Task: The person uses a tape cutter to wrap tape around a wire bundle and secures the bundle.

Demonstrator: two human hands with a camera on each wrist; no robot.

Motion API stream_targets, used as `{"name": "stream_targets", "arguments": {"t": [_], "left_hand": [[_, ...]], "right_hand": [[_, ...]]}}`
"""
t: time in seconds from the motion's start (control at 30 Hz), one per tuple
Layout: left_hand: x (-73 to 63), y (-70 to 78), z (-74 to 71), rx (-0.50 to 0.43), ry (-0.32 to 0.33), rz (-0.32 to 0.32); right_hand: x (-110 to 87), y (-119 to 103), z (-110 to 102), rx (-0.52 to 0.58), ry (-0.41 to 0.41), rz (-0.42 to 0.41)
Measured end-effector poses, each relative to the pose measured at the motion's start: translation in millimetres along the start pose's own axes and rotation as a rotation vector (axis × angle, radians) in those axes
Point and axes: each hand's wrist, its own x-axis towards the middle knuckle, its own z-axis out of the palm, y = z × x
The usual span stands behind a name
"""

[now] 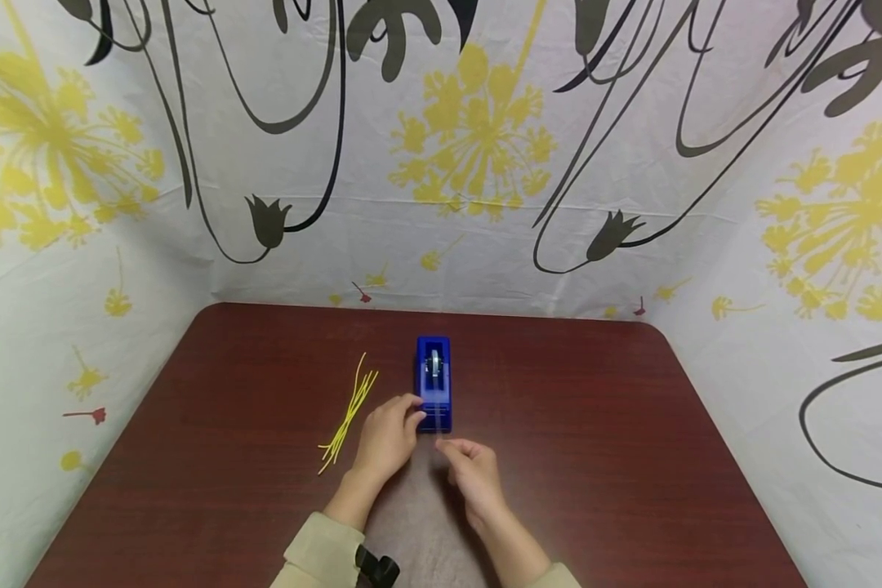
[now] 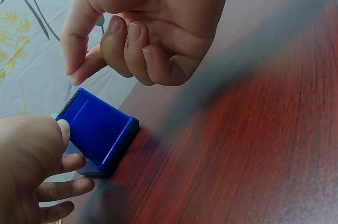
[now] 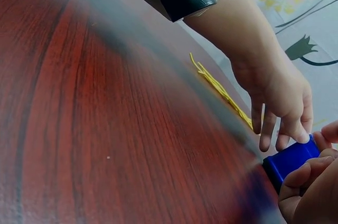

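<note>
A blue tape dispenser (image 1: pixel 444 384) with a roll of clear tape (image 1: pixel 434 363) stands on the table. My left hand (image 1: pixel 388 437) holds its near left side; in the left wrist view the thumb lies beside the toothed cutter (image 2: pixel 67 105). Just in front of the dispenser, my right hand (image 1: pixel 474 474) pinches the end of the tape strip (image 2: pixel 69 89) between thumb and index finger, its other fingers curled in. The short strip runs from the cutter up to those fingertips. Several thin yellow strands (image 1: pixel 349 415) lie in a loose bundle left of my left hand.
The dark red-brown wooden table (image 1: pixel 595 441) has rounded far corners. A white cloth (image 1: pixel 470 269) with grey and yellow flower prints hangs behind it and along both sides. A black device (image 1: pixel 377 567) is strapped at my left wrist.
</note>
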Motion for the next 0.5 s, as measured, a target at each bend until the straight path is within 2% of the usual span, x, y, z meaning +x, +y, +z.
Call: {"name": "stream_targets", "arguments": {"t": [0.5], "left_hand": [[-0.3,-0.8,0.1,-0.001,0.001,-0.002]], "right_hand": [[-4.4,-1.8,-0.1,0.014,-0.024,0.012]]}}
